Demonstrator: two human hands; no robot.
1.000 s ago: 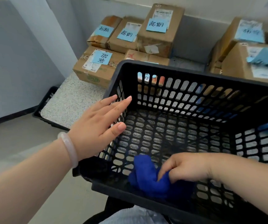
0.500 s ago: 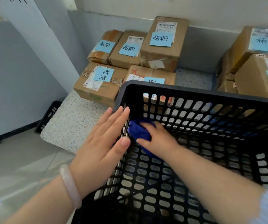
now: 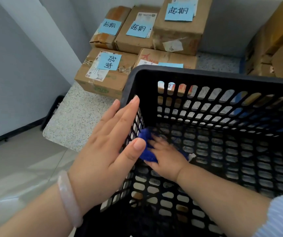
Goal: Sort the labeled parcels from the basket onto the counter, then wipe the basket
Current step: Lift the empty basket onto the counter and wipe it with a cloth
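While L hand (image 3: 110,151), fingers straight, is bracing the basket (image 3: 205,74), I'm watching R hand (image 3: 168,159) dragging its gripped cloth (image 3: 146,155) lower, mid-wipe.

matt black plastic basket (image 3: 205,74), fuzzy blue cloth (image 3: 146,151), cardboard parcels (image 3: 134,40)
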